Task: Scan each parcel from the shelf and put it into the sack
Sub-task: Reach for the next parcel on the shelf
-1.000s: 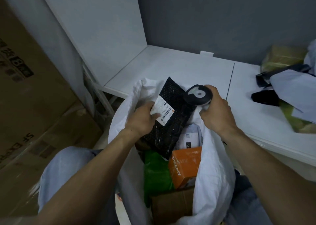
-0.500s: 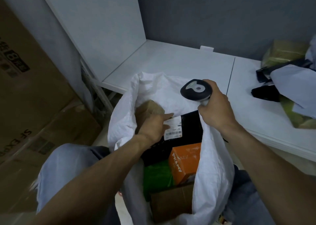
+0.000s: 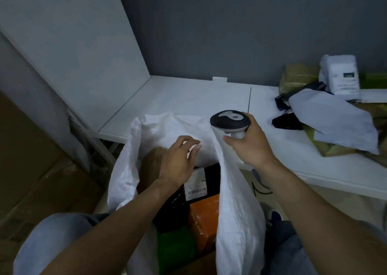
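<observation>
A white woven sack (image 3: 236,212) stands open between my knees. Inside lie a black bubble mailer with a white barcode label (image 3: 207,180), an orange box (image 3: 204,222), a green packet (image 3: 176,249) and a brown parcel (image 3: 149,166). My left hand (image 3: 180,161) hovers over the sack's mouth with relaxed fingers, holding nothing. My right hand (image 3: 249,145) grips the handle of a black and white barcode scanner (image 3: 230,121) and pinches the sack's right rim with it. A pile of parcels (image 3: 330,111) lies on the white shelf (image 3: 188,96) at the right.
Large cardboard boxes (image 3: 31,170) stand at the left beside the shelf's white side panel (image 3: 79,50). A grey wall (image 3: 230,27) backs the shelf. A black cable (image 3: 259,189) hangs below the shelf edge.
The black mailer went from my left hand down into the sack. My left hand let go of it and rose above the opening. The view lifted toward the parcels on the shelf.
</observation>
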